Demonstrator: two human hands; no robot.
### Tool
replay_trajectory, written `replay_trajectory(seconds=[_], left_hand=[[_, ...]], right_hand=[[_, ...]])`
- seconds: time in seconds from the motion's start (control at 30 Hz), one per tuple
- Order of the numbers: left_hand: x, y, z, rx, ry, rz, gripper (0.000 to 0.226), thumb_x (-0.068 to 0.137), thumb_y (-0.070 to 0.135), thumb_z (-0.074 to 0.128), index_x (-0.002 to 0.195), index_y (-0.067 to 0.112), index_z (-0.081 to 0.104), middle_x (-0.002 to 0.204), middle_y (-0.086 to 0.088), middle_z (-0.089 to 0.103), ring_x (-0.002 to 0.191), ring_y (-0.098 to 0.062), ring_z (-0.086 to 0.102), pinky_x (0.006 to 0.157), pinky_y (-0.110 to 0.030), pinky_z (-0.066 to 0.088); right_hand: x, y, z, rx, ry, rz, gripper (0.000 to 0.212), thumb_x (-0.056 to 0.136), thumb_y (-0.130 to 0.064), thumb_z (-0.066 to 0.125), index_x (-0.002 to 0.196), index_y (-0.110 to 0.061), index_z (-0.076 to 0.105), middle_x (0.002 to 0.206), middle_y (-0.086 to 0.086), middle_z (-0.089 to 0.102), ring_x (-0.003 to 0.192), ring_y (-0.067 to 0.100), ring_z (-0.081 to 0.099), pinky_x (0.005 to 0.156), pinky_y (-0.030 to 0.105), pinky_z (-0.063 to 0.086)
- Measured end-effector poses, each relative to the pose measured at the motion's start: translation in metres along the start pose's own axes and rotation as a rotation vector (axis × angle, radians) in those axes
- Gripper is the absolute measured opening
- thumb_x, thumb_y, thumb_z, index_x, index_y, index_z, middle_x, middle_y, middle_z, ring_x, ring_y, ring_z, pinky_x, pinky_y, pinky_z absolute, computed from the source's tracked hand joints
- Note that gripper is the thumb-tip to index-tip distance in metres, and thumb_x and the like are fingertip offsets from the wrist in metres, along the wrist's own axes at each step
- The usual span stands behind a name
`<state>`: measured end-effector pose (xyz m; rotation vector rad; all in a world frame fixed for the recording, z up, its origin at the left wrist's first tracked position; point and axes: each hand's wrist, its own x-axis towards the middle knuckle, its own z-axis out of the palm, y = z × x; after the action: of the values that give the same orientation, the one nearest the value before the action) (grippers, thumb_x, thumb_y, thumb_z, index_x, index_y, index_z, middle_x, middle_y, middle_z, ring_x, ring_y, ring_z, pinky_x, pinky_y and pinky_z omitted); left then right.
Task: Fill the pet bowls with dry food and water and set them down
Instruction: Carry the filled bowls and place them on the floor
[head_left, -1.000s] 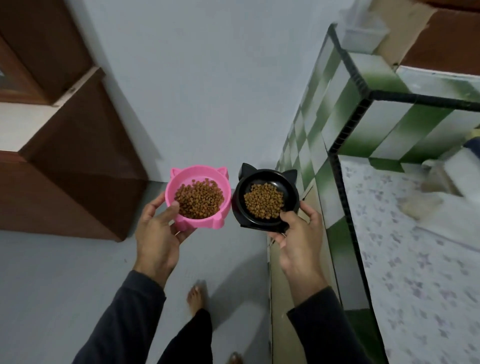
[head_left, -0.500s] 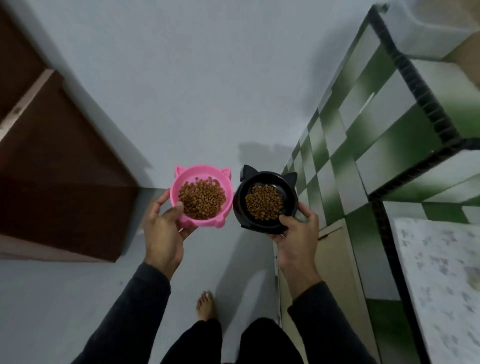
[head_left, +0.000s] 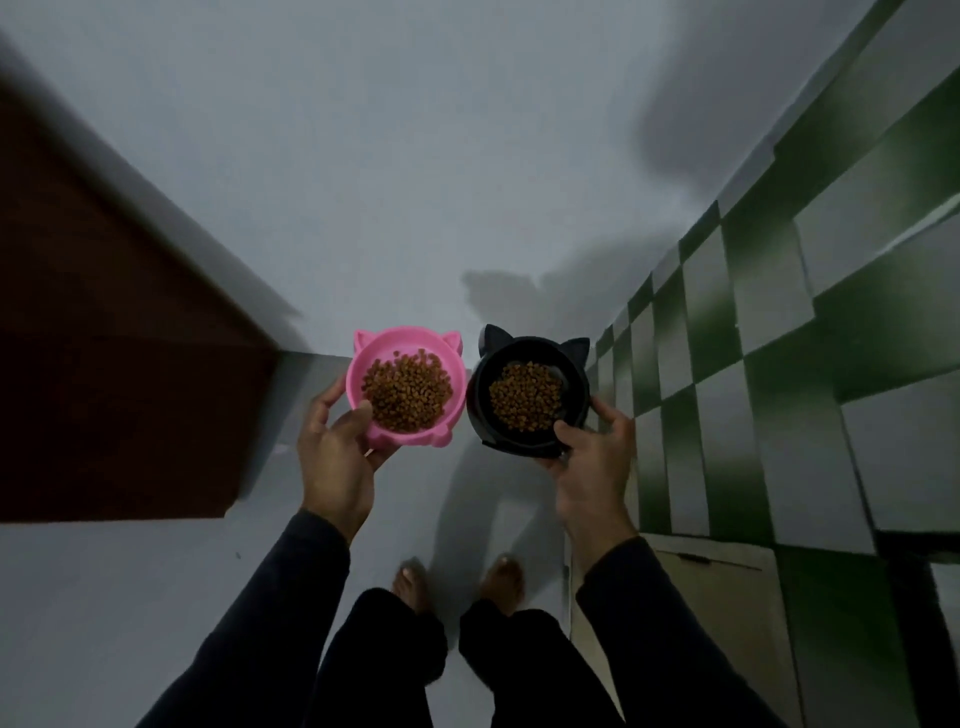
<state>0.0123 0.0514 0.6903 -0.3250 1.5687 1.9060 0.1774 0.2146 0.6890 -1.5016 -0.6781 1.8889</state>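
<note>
I carry two cat-eared pet bowls side by side in front of me, above the floor. My left hand (head_left: 337, 457) grips the pink bowl (head_left: 454, 384) from below, thumb on its near rim. Brown dry food (head_left: 408, 392) fills its middle. My right hand (head_left: 592, 467) grips the black bowl (head_left: 480, 400) the same way, thumb on the near rim, and it holds a smaller heap of brown dry food (head_left: 525, 397). The two bowls almost touch. Both are held level.
A dark brown wooden cabinet (head_left: 114, 364) stands on the left. A green and white tiled counter wall (head_left: 779, 364) runs along the right, with a beige cabinet door (head_left: 722, 597) low in it. Pale grey floor (head_left: 130, 597) and wall lie ahead. My bare feet (head_left: 457, 582) show below.
The view has swung left and down: the counter top at the right has left the frame. Both feet now stand side by side. The bowls stay level in my hands.
</note>
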Motion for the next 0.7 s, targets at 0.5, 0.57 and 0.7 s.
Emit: replay_trajectory(seconds=[0.5, 0.57, 0.7], left_hand=[[0.236, -0.187, -0.015, 0.036, 0.019, -0.091, 0.054, 0.098, 0.002, 0.058, 0.145, 0.028, 0.056, 0.116, 0.001, 0.076, 0.106, -0.029, 0.074, 0.083, -0.050, 0.062], [0.267, -0.218, -0.019, 0.035, 0.015, -0.097, 0.054, 0.099, 0.002, 0.058, 0.145, 0.028, 0.056, 0.116, 0.002, 0.076, 0.107, -0.029, 0.074, 0.084, -0.050, 0.062], [0.324, -0.278, -0.031, 0.026, 0.009, -0.110, 0.055, 0.098, 0.003, 0.060, 0.146, 0.027, 0.055, 0.118, 0.001, 0.076, 0.110, -0.030, 0.073, 0.086, -0.053, 0.061]], right_hand=[[0.251, 0.159, -0.001, -0.072, 0.086, 0.072, 0.065, 0.084, 0.019, 0.054, 0.128, -0.029, 0.054, 0.132, 0.012, 0.056, 0.113, 0.030, 0.060, 0.088, 0.049, 0.060], [0.285, 0.185, -0.006, -0.060, 0.102, 0.084, 0.066, 0.083, 0.020, 0.053, 0.127, -0.029, 0.055, 0.132, 0.013, 0.056, 0.114, 0.031, 0.060, 0.088, 0.050, 0.060], [0.348, 0.237, -0.016, -0.063, 0.114, 0.082, 0.065, 0.084, 0.019, 0.053, 0.127, -0.029, 0.054, 0.131, 0.012, 0.056, 0.114, 0.031, 0.059, 0.089, 0.050, 0.059]])
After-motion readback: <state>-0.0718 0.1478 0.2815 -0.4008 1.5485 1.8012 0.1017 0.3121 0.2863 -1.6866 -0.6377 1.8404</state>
